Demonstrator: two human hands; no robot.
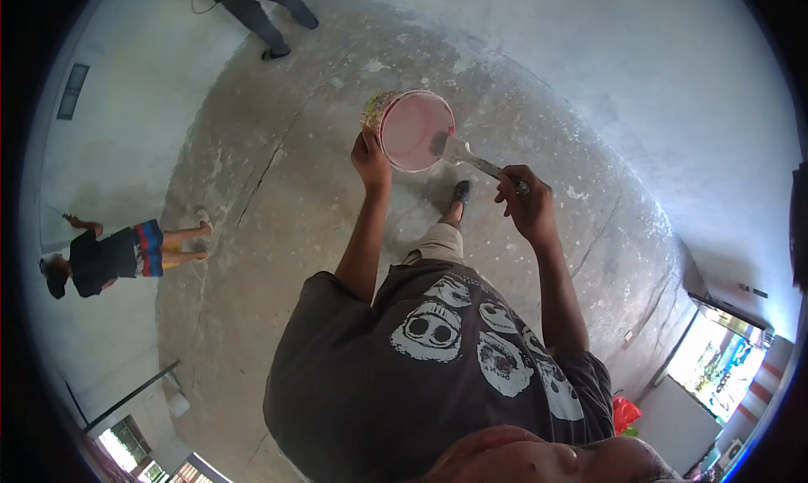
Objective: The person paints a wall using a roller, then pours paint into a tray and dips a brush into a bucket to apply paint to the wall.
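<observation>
My left hand (pixel 371 159) grips a paint bucket (pixel 418 130) by its side and lower edge, holding it up in front of me with its mouth tipped toward me. Pinkish-white paint coats the inside, and dried smears cover the outer wall. In my right hand (pixel 528 201) is a paintbrush (pixel 480 161), its handle between my fingers. The brush head reaches into the right side of the bucket's mouth, bristles against or close to the inner wall; whether they touch cannot be made out.
A person in striped shorts (pixel 105 256) stands by the left wall, one arm raised. Another person in dark trousers (pixel 261 12) is at the far wall. The concrete floor (pixel 286 214) is cracked and paint-spotted. A red bag (pixel 624 414) lies at lower right near a bright opening (pixel 715 361).
</observation>
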